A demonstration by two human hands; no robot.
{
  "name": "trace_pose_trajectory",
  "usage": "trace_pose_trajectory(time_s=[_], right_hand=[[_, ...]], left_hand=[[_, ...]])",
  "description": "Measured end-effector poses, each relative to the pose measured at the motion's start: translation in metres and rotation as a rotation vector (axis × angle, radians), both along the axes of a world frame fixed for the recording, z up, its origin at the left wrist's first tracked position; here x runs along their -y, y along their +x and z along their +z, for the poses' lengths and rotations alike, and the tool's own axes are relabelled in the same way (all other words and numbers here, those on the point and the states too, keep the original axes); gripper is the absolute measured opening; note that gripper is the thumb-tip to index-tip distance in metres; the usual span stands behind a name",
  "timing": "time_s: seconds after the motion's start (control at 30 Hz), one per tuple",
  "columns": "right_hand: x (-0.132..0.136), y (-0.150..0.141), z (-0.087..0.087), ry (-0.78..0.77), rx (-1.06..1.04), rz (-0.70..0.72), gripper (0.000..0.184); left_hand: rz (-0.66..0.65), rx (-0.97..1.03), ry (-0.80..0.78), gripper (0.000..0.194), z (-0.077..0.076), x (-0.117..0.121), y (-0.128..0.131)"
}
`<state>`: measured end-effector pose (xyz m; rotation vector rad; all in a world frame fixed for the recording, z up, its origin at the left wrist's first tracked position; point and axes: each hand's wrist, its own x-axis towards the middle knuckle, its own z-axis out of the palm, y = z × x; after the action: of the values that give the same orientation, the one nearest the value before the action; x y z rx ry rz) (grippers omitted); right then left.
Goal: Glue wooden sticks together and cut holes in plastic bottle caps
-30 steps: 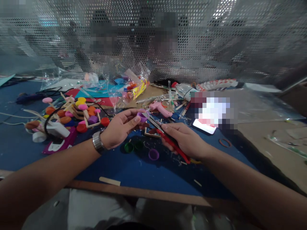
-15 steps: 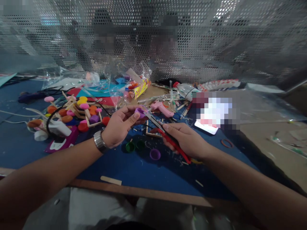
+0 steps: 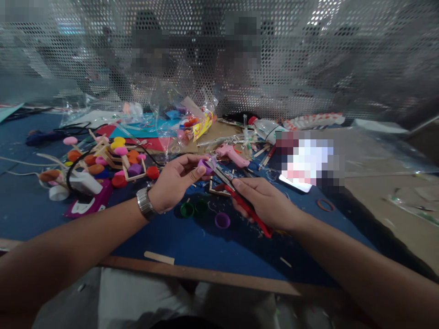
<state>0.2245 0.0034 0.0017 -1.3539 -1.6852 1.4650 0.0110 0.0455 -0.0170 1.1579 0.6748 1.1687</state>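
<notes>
Left hand [image 3: 174, 183] pinches purple cap [image 3: 206, 166], right hand [image 3: 265, 201] grips red-handled tool [image 3: 245, 201] at cap's rim, probably trimming, so steady pressure next.

a small, round, cup-shaped purple plastic cap [image 3: 208, 169] is pinched aloft near the middle of the view, partly covered, with its open mouth in sight. a pair of red-handled scissors [image 3: 253, 214] with long, narrow grey metal blades is gripped to its right, slanting, handles low and tips high, the tips at the cap's rim; whether they touch is unclear.
</notes>
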Motion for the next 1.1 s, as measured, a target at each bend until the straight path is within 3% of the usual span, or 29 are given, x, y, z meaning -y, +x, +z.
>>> trace_pose_trajectory(time_s=[0.6, 0.9, 1.1], right_hand=[[-0.0004, 0.0025, -0.0015, 0.020, -0.018, 0.022, 0.048], [0.0015, 0.0011, 0.0004, 0.050, 0.017, 0.042, 0.047], [0.0006, 0.0006, -0.0019, -0.026, -0.030, 0.014, 0.047]], left_hand=[[-0.016, 0.126, -0.112, 0.033, 0.0062, 0.0009, 0.0001], [-0.045, 0.066, -0.106, 0.031, 0.0040, 0.0015, 0.0004], [0.017, 0.065, -0.075, 0.034, 0.0036, 0.0004, 0.0018]])
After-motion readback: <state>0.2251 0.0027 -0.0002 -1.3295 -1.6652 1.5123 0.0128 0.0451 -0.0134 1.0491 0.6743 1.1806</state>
